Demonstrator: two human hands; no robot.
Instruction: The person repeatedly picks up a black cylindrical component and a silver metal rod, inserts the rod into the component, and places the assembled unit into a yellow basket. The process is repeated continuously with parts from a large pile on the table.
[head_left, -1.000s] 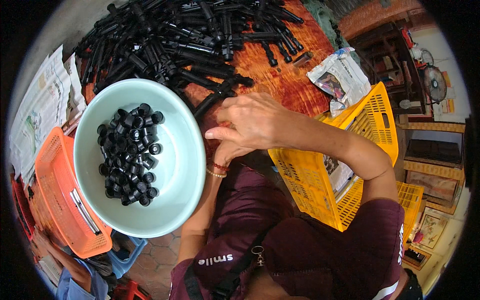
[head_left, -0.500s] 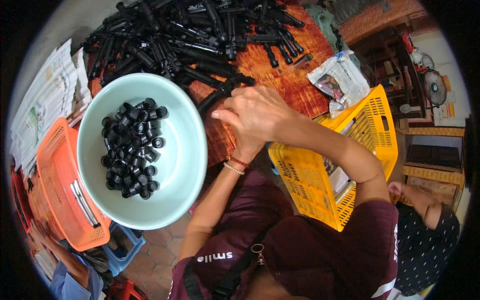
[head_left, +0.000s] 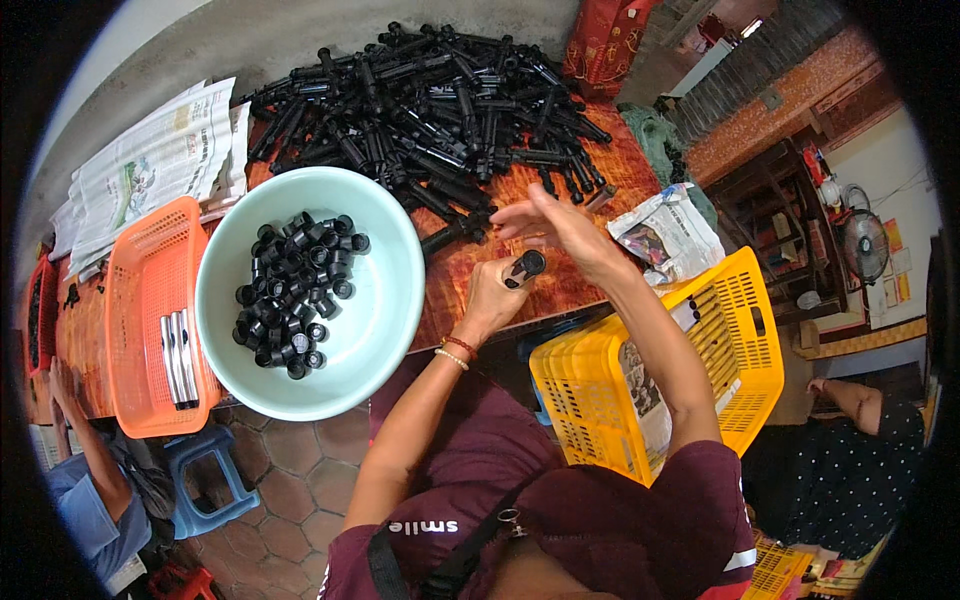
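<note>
Fingers of the left hand (head_left: pixel 490 297) are wrapped around a black tube (head_left: pixel 532 263), held up over the table's near edge; its round end pokes out of the grasp, and most of the rest is hidden by the hand. Those of the right hand (head_left: pixel 570 234) are released and stretched out, slightly spread, pointing leftward just beyond the tube and apart from it. On the left wrist sit 2 bracelets (head_left: pixel 456 352), 1 red and 1 pale.

Beyond the hands, a pile (head_left: pixel 450 110) of black tubes covers the back of the red-brown table (head_left: pixel 445 288), its nearest pieces lying close to the right fingertips. To the left is a pale blue bowl (head_left: pixel 382 330) with many short black caps (head_left: pixel 295 290) heaped inside, some upright, some tipped on their sides. Beside the bowl, an orange basket (head_left: pixel 150 290) holds silver sticks (head_left: pixel 180 350); newspapers (head_left: pixel 160 150) lie behind it.

To the right, a yellow crate (head_left: pixel 580 385) has paper (head_left: pixel 645 395) inside, and a crumpled packet (head_left: pixel 672 235) lies near its far end. Farther back are a green net (head_left: pixel 655 145) and a red bag (head_left: pixel 605 45).

At far left show a co-worker's hand (head_left: pixel 62 395) and blue sleeve (head_left: pixel 85 510), near a blue stool (head_left: pixel 215 517). Another person (head_left: pixel 850 480), in a dotted top, is at right, below a fan (head_left: pixel 866 245).
</note>
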